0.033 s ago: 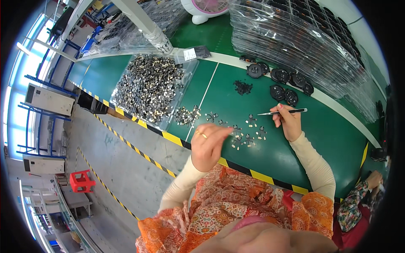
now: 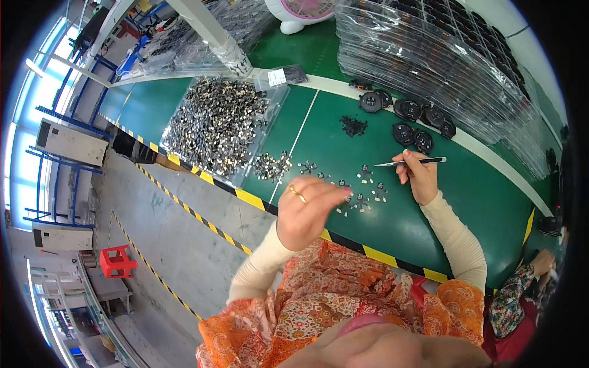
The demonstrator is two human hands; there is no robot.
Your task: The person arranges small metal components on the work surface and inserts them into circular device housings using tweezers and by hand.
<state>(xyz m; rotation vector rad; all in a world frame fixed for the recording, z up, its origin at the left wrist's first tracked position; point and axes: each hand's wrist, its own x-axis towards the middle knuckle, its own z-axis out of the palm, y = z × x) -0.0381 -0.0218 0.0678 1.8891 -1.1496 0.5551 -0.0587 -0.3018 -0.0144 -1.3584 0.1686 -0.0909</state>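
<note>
My right hand (image 2: 420,178) grips a pair of tweezers (image 2: 429,161), black-handled with a pale tip pointing left. The tip is close to one of several small black parts with light metal ends (image 2: 365,172) laid out on the green bench. Over the left of this group hovers my left hand (image 2: 307,211), a ring on one finger. Its fingers are bent together, and anything between the tips is too small or hidden to tell. Part of the group lies behind its fingertips. A loose heap of similar parts (image 2: 272,167) is farther left.
A clear tray (image 2: 238,179) piled with metal-and-black parts stands at left. Beyond my hands are a small pile of black bits (image 2: 353,126) and several round black housings (image 2: 404,134). Stacked clear plastic trays (image 2: 423,55) rise behind. Another person's sleeve (image 2: 512,300) shows at right.
My left hand has shifted a little to the right, its fingertips now farther over the laid-out parts. The right hand and tweezers have stayed nearly in place.
</note>
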